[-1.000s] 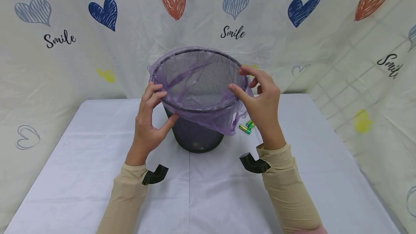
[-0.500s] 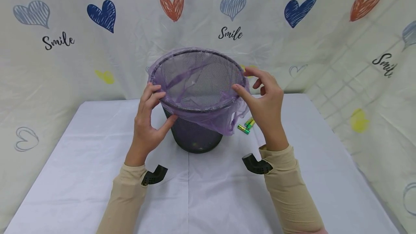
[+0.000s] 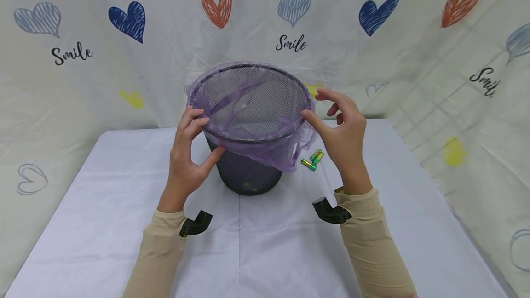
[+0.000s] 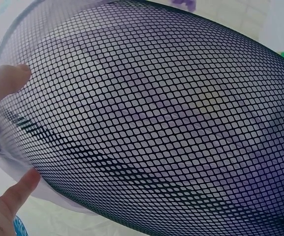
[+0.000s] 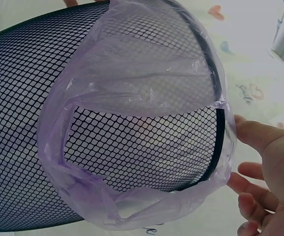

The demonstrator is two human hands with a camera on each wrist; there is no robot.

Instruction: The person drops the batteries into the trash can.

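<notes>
A black wire-mesh wastebasket (image 3: 249, 180) stands on the table. A thin purple plastic bag (image 3: 271, 156) lines it, its top folded outward over the rim. On the left side my left hand (image 3: 184, 162) holds the basket just at the rim, fingertips over the edge and thumb against the front. My right hand (image 3: 345, 139) is at the right of the rim, fingers loosely bent and spread, with the thumb tip right by the rim. In the right wrist view the bag's loose handle loop (image 5: 127, 209) hangs over the mesh beside that hand.
Three green-and-gold batteries (image 3: 308, 164) lie on the white-covered table (image 3: 273, 247), to the right of the basket. Behind the table hangs a white curtain (image 3: 174, 26) printed with hearts and "Smile".
My right hand has drawn back to the right, its thumb and fingers coming away from the rim. The left hand stays where it was on the wastebasket.
</notes>
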